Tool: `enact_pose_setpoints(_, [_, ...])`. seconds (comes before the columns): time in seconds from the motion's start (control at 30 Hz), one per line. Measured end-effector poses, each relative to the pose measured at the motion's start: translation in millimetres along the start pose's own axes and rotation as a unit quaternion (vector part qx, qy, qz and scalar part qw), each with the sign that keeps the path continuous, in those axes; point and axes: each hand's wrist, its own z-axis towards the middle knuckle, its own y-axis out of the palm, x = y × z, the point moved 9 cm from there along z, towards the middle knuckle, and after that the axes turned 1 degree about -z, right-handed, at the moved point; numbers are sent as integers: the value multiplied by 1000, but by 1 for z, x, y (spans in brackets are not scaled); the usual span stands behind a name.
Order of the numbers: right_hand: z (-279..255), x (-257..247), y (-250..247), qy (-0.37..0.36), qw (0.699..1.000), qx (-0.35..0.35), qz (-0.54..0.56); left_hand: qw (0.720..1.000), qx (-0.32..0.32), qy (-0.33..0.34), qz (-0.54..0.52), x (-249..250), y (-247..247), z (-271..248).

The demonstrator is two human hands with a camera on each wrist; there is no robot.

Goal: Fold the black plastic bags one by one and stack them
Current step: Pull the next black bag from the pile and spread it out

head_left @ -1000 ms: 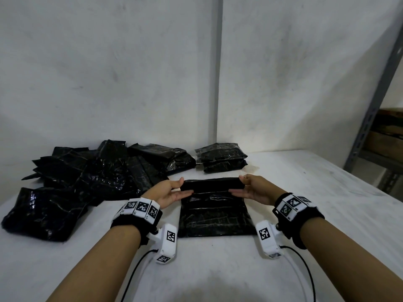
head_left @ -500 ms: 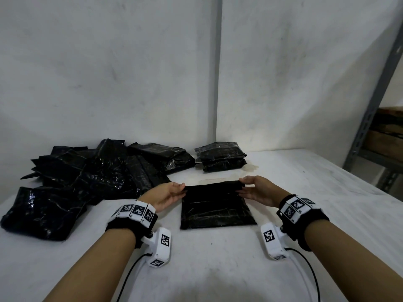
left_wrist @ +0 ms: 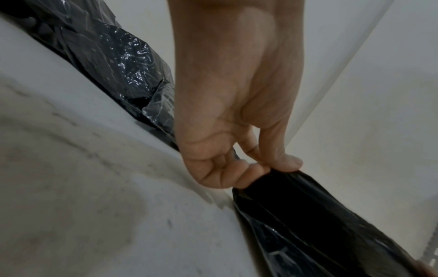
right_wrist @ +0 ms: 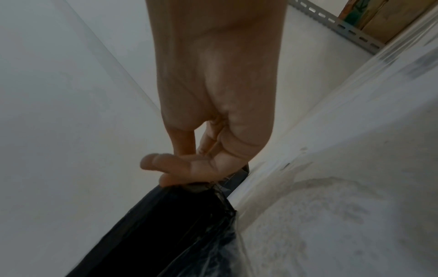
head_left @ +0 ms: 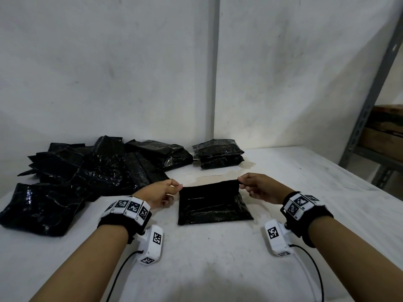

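Observation:
A black plastic bag [head_left: 212, 202] lies partly folded on the white table in front of me, its far edge raised. My left hand [head_left: 177, 188] pinches the far left corner of the bag [left_wrist: 284, 196] between thumb and fingers. My right hand [head_left: 242, 182] pinches the far right corner of the bag [right_wrist: 180, 211] the same way. A small stack of folded bags [head_left: 219, 153] sits behind it near the wall. A loose heap of unfolded black bags [head_left: 87, 173] spreads over the left of the table.
The white table [head_left: 218, 258] meets a white wall at the back. A grey metal shelf upright [head_left: 370, 94] with wooden boards stands at the right. Wrist cameras with cables hang under both forearms.
Both hands have drawn the bag's far edge toward me and lifted it, folding the far part over the near part. The bag's outline on the table is now shorter.

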Motion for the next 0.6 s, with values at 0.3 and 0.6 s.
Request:
enact_pose_setpoints(0.3, [-7, 6, -3, 33, 997, 7, 71, 997, 8, 2, -76, 3, 2, -7])
enact_pose_setpoints(0.6, [-13, 17, 3, 81, 996, -31, -36, 999, 35, -33, 10, -3, 2, -11])
